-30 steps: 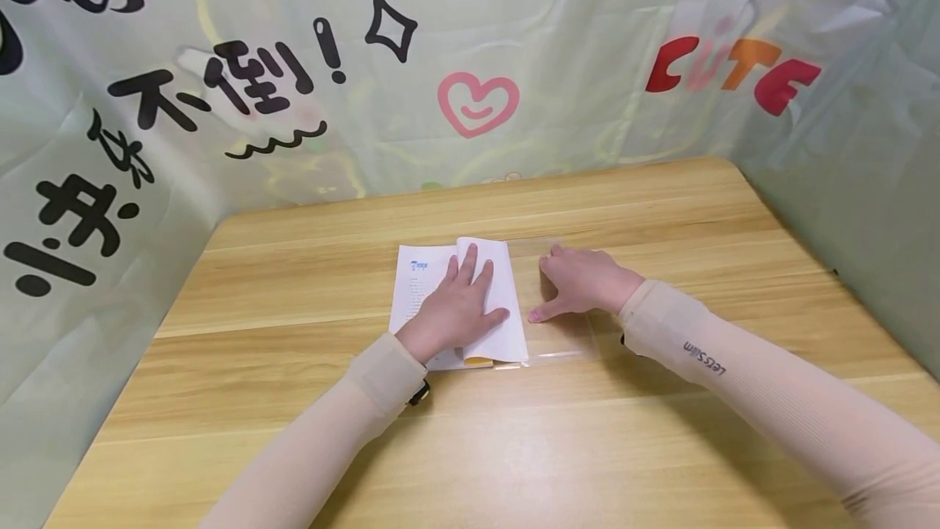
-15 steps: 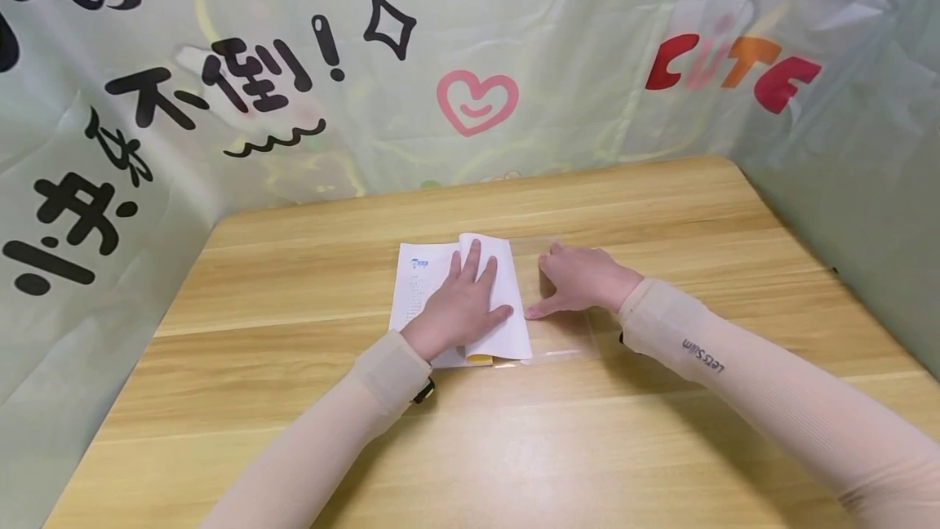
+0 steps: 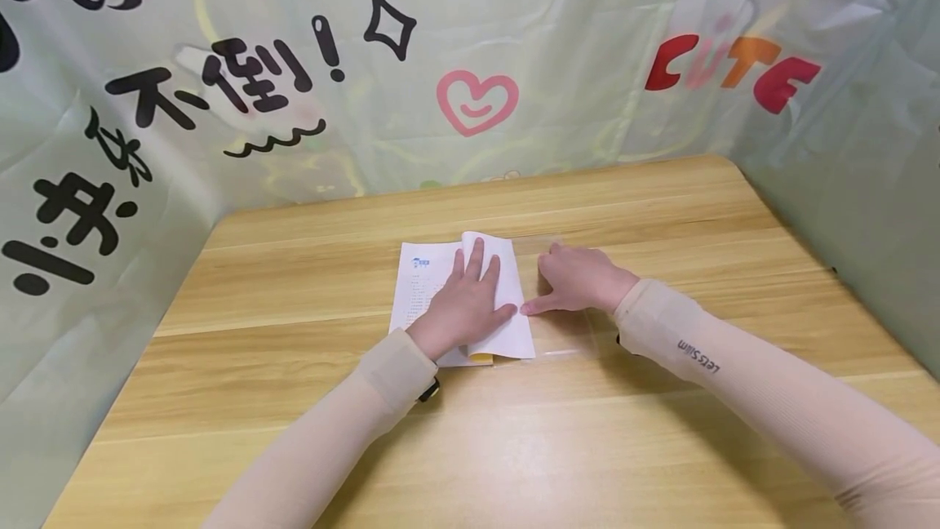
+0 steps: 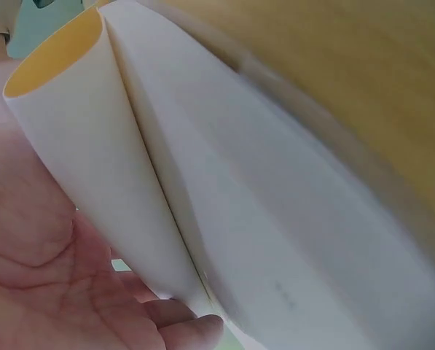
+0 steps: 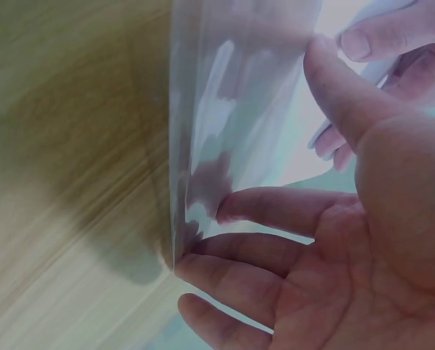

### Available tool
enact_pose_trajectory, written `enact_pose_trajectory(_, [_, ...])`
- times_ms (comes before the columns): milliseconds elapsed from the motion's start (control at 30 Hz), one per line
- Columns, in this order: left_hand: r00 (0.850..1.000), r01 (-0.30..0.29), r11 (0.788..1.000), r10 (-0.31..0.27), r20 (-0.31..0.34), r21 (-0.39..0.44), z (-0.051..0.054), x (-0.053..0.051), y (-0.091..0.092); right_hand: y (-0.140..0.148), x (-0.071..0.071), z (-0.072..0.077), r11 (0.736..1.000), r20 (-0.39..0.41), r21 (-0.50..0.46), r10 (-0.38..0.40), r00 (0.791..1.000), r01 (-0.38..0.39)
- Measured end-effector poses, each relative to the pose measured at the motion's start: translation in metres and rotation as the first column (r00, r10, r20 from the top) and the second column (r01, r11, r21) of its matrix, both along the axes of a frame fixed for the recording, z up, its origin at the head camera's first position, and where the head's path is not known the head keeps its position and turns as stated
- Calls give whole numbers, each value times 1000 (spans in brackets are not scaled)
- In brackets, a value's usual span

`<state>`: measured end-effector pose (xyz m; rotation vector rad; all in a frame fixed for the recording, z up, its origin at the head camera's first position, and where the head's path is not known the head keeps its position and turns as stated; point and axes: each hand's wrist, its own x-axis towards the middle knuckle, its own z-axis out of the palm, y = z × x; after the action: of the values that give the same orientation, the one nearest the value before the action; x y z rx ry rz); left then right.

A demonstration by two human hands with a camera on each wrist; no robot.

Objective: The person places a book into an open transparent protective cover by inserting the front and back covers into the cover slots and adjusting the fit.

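Observation:
An open booklet [image 3: 427, 284] with small print lies mid-table, its right-hand leaf [image 3: 514, 333] bent over, white outside and yellow inside. Spread fingers of my left hand [image 3: 464, 304] rest on that leaf. In the left wrist view the leaf [image 4: 93, 146] curves into a roll beside the palm [image 4: 49, 255]. A clear plastic cover [image 3: 565, 337] extends right from under the booklet. My right hand [image 3: 583, 280] touches the plastic with bent, apart fingers, its thumb near the leaf's edge. Up close in the right wrist view, fingertips meet the clear sheet [image 5: 210, 109].
The wooden table [image 3: 294, 268] reaches back to a pale curtain [image 3: 573, 47] with black characters, a pink heart and coloured letters. A dark band shows at my left wrist [image 3: 428, 390].
My left hand and the bent leaf have shifted slightly right and away from me. The right thumb has moved a little left, up to the leaf's edge.

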<state>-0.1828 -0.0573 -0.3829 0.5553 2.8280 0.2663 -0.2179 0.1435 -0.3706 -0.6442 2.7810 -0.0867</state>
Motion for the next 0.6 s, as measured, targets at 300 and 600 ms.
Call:
enact_pose_trajectory(300, [1000, 7, 1000, -7, 19, 20, 2, -2, 1, -1, 2, -1, 1000, -2, -24, -3, 1000, 3])
enact_pose_trajectory(600, [989, 43, 971, -74, 128, 234, 10, -2, -27, -5, 3, -2, 999, 18, -33, -21, 1000, 22])
